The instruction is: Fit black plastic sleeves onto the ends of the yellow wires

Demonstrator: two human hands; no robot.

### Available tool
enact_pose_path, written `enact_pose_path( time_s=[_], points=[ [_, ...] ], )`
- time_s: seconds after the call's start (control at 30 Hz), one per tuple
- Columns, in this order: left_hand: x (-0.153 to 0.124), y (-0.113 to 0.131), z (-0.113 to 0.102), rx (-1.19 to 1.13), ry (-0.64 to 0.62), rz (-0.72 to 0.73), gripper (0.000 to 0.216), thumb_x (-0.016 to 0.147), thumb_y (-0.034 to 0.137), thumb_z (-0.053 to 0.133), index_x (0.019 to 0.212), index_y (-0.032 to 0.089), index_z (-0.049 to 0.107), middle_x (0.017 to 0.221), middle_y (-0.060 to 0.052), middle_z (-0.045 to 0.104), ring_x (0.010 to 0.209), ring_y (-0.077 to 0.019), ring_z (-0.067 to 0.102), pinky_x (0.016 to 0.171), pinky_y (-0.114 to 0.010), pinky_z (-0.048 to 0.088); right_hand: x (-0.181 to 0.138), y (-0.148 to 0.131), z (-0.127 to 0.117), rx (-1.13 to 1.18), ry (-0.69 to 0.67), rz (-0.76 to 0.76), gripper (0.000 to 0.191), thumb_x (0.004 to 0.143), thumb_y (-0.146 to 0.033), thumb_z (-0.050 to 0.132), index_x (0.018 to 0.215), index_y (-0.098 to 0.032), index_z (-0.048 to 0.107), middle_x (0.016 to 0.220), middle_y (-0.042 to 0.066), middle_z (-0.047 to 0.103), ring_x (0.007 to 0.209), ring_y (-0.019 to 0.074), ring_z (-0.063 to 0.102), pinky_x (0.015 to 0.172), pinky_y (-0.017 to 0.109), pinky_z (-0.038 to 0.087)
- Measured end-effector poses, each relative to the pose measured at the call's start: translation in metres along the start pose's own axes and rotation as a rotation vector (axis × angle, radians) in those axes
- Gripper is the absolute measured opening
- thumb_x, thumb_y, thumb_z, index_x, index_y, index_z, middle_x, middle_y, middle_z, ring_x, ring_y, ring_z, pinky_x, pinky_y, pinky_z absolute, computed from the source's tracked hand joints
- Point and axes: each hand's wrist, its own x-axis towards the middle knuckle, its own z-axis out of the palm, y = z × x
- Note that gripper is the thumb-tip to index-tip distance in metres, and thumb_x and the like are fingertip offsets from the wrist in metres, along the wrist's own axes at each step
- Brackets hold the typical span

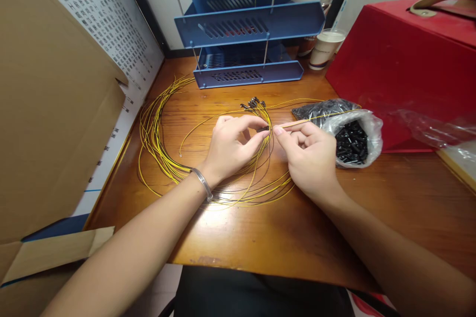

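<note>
My left hand (238, 141) pinches a small black plastic piece (263, 130) between thumb and forefinger; the fingertips cover part of it. Close on its right, my right hand (310, 156) is closed in a pinch on a thin yellow wire (327, 116), whose length trails off to the right over the plastic bag. Whether the wire end meets the black piece is too small to tell. Beneath and around both hands lies a coil of yellow and black wires (158, 129). Just beyond the fingertips, several wires end in a cluster of black connectors (255, 104).
To the right, an open clear plastic bag (375, 133) holds many small black parts (351, 143). Behind it stand a red box (401, 69) and a paper cup (325, 49). A blue tiered tray (247, 77) is at the back, and a cardboard box (55, 84) on the left.
</note>
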Motion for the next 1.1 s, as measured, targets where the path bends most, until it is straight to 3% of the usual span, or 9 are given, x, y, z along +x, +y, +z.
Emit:
enact_pose_path(
  time_s=[0.87, 1.1],
  points=[
    [-0.0012, 0.0025, -0.0019, 0.028, -0.012, 0.045, 0.007, 0.087, 0.028, 0.073, 0.092, 0.023, 0.076, 0.086, 0.003, 0.080, 0.065, -0.0119, 0.065, 0.084, -0.031, 0.046, 0.0005, 0.0052, 0.0015, -0.012, -0.019, -0.008, 0.014, 0.084, -0.023, 0.070, 0.073, -0.017, 0.065, 0.046, -0.009, 0.041, 0.042, 0.0055, 0.033, 0.042, 0.021, 0.025],
    [-0.0030, 0.0022, -0.0018, 0.046, 0.001, 0.036, 0.011, 0.087, 0.029, 0.074, 0.094, 0.023, 0.079, 0.082, 0.002, 0.080, 0.069, -0.0132, 0.067, 0.088, -0.031, 0.048, 0.0004, 0.0031, 0.0001, -0.044, 0.002, -0.031, 0.008, 0.081, -0.021, 0.071, 0.076, -0.015, 0.072, 0.047, -0.008, 0.043, 0.043, 0.0052, 0.032, 0.041, 0.021, 0.024]
  ],
)
